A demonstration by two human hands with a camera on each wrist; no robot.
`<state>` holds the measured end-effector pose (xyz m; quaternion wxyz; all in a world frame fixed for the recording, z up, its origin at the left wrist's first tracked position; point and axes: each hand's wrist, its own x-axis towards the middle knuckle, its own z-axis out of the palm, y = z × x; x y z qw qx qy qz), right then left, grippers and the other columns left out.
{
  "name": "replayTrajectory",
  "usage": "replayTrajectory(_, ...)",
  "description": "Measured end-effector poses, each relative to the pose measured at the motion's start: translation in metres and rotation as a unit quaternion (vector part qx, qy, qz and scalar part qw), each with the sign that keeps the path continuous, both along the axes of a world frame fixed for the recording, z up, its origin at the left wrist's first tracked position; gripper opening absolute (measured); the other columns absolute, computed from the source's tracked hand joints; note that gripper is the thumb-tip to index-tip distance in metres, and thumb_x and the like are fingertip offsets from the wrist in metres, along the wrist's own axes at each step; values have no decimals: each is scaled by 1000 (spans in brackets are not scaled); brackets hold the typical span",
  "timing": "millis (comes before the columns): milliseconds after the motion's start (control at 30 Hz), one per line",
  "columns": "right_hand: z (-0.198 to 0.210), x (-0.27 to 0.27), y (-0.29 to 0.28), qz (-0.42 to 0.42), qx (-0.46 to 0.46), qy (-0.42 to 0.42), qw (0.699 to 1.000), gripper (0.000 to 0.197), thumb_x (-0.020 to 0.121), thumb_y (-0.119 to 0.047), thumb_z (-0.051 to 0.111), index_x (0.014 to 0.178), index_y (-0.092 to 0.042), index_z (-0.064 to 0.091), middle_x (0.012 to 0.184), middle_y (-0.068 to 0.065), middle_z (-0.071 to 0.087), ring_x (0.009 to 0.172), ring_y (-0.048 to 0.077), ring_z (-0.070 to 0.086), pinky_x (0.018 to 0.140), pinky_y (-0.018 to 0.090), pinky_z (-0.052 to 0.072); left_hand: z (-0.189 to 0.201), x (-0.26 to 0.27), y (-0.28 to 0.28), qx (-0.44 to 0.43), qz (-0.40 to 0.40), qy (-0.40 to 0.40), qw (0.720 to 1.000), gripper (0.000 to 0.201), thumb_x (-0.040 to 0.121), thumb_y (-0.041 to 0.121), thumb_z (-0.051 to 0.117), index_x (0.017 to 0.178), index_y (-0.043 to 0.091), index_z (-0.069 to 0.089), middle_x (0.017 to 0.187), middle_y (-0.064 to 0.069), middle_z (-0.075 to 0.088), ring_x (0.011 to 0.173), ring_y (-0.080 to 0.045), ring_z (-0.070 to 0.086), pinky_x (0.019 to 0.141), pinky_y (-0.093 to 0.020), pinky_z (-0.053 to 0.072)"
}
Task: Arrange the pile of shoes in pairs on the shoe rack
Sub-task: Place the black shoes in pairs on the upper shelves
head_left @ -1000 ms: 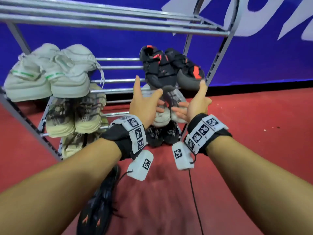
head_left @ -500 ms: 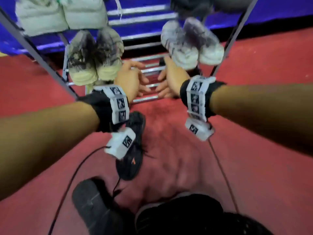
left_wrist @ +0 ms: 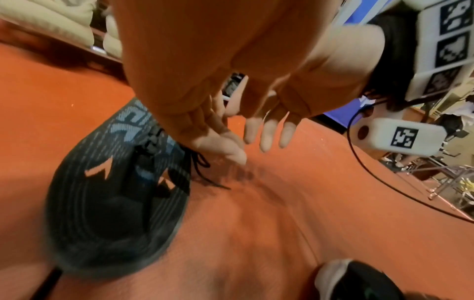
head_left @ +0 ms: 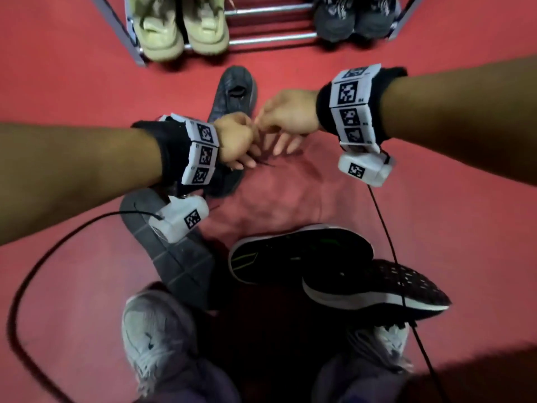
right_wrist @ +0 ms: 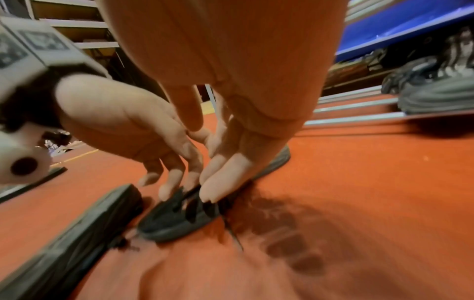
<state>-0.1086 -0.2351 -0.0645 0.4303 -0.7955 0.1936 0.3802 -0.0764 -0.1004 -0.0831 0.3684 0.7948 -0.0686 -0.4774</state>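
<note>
Red carpet [head_left: 436, 216] covers the whole floor under the work. Nearest the person lie two black running shoes, one with a white sole edge [head_left: 374, 286] and one with green marks [head_left: 299, 251], overlapping each other, and to their left a grey shoe turned sole-up [head_left: 171, 251]. Beyond these, both hands hang close together over a dark grey shoe with orange marks [left_wrist: 113, 192] that lies upright on the carpet. The left hand [head_left: 235, 141] has its fingers loosely extended downward, holding nothing, just above the shoe's laces; the right hand [head_left: 287, 117] is likewise relaxed and empty, its fingertips [right_wrist: 218, 186] at or nearly touching the shoe. Farther off stands the shoe rack [head_left: 270, 39], its bottom bars carrying a pale beige pair [head_left: 183, 27] and a dark pair [head_left: 354, 18]. The step in hand looks like picking up the dark grey shoe; it would go best gripped at the collar or heel, loose laces kept clear, with its mate located before shelving.
</note>
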Motion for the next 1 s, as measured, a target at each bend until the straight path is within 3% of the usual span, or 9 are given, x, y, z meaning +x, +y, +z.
replayTrajectory(100,-23,-17,2,41,-16,45,998,22,101,-22,48,114,-10,61,88,9,69,64,20,62,54,30,52,-13,-13,7,36,-75,-12,996,7,100,14,47,97,19,51,77,-2,62,57,-18,59,44,-25,44)
replayTrajectory(167,-32,-27,2,56,-12,59,997,15,100,-19,50,107,-11,61,89,10,67,57,18,56,50,28,48,-26,-23,14,68,-138,-43,987,12,97,18,51,108,17,56,77,-1,64,55,-18,58,47,-26,44)
replayTrajectory(267,-37,-45,2,53,-17,23,998,10,99,-16,51,104,-15,60,87,5,68,66,18,61,59,29,50,-39,-38,24,110,-265,-16,958,14,96,18,52,104,16,63,85,-2,65,68,-20,60,57,-28,48)
replayTrajectory(367,-46,-62,2,88,-21,37,995,17,97,-15,53,111,-14,62,86,1,70,78,23,69,63,28,53,-50,-62,29,94,-299,28,949,16,96,12,51,105,22,60,87,-1,64,66,-15,57,55,-25,43)
replayTrajectory(467,-51,-69,0,106,-18,77,991,17,96,-15,58,112,-18,61,90,3,69,82,23,70,67,29,54,-55,-78,27,73,-340,17,937,21,94,8,56,113,12,65,91,-9,64,62,-14,54,61,-26,45)
replayTrajectory(600,-48,-71,1,115,-7,86,990,21,94,-20,64,115,-16,63,94,4,68,88,23,68,75,32,55,-58,-86,29,100,-411,0,906,43,86,31,73,125,17,63,113,0,66,102,-19,62,94,-30,49)
replayTrajectory(733,-46,-67,8,121,-12,78,989,31,92,-23,67,121,-12,64,95,4,68,91,23,69,86,40,58,-61,-97,33,103,-459,-9,883,37,78,34,79,109,14,71,103,-3,73,97,-26,68,85,-34,55)
replayTrajectory(833,-46,-66,9,126,-22,66,990,33,90,-26,69,120,-13,65,87,0,67,88,22,69,85,39,59,-64,-104,37,111,-487,-34,865,38,74,41,81,103,19,74,97,0,74,93,-23,68,85,-35,55)
replayTrajectory(1000,-46,-69,0,127,-34,56,990,29,89,-29,70,115,-16,67,80,-3,66,84,18,69,83,39,60,-67,-103,40,85,-445,-45,890,27,80,35,75,105,25,70,99,6,68,96,-16,63,91,-31,50)
